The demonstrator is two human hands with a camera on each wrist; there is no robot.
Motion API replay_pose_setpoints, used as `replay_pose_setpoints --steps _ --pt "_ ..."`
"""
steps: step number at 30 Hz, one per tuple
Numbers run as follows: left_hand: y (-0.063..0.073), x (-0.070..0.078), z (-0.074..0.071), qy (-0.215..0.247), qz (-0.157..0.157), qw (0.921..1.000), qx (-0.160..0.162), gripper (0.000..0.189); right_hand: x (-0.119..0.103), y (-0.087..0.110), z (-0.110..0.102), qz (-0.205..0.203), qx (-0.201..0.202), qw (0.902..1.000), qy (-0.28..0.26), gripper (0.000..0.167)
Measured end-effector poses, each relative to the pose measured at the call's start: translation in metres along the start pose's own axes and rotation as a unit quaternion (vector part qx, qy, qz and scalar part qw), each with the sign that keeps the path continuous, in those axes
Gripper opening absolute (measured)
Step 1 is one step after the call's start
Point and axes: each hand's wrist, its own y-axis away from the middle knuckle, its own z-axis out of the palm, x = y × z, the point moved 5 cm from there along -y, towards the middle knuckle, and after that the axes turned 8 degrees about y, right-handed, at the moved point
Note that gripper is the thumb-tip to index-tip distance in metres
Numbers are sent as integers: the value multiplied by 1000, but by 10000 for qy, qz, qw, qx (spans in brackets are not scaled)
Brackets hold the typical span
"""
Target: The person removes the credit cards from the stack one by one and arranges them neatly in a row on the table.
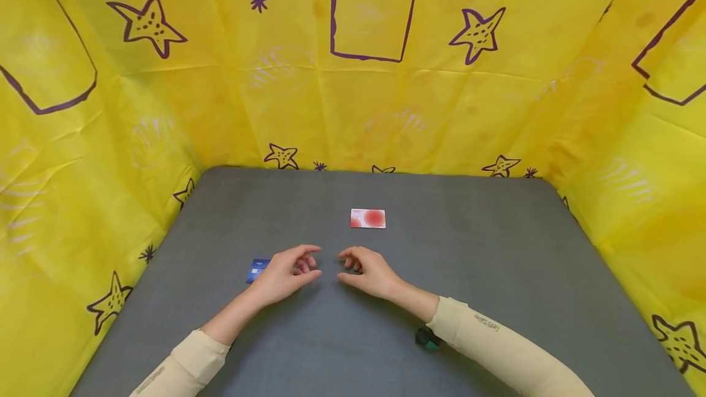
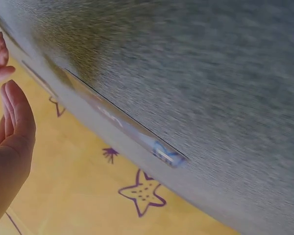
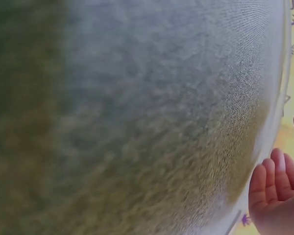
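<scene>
- The left hand (image 1: 282, 276), loosely curved with thumb and fingers parted, grips nothing.
- The right hand (image 1: 372, 271) mirrors it at its 3 o'clock, fingertips near but apart, also gripping nothing.
- The glossy, rectangular blue card (image 1: 256, 270) lies flat at the left hand's 9 o'clock, its right edge hidden behind that hand in the head view.
- The flat, rectangular white card with red circles (image 1: 368, 219) lies at the right hand's 12 o'clock, well apart from the blue one.
- Both rest on the dark grey, fabric-looking surface (image 1: 524, 244); yellow cloth (image 1: 292, 115) with purple starfish rises beyond, at 12 o'clock.
- Progress, as I judge it: neither of the 2 cards is in hand, and they are not together. Any handling seems either unstarted or finished; the pictures cannot settle which, so what is left is uncertain.
</scene>
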Motion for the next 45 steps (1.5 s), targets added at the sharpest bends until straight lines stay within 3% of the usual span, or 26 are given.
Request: replay_pose_setpoints --steps 10,16,23,36,45 --pt "-13 3 18 -84 159 9998 -47 44 12 14 -8 123 83 9996 -232 34" --pt "-18 4 26 -171 241 9995 -92 45 20 23 -17 428 120 9986 -300 34" --pt "-26 2 34 -288 137 9993 -186 46 35 29 -27 599 233 9977 -212 34" --pt "-52 2 46 -228 170 9995 -167 36 62 25 -44 807 610 9947 -170 33" --pt "-66 -4 47 -229 -9 9997 -49 34 73 17 -49 1086 642 9919 -149 34"
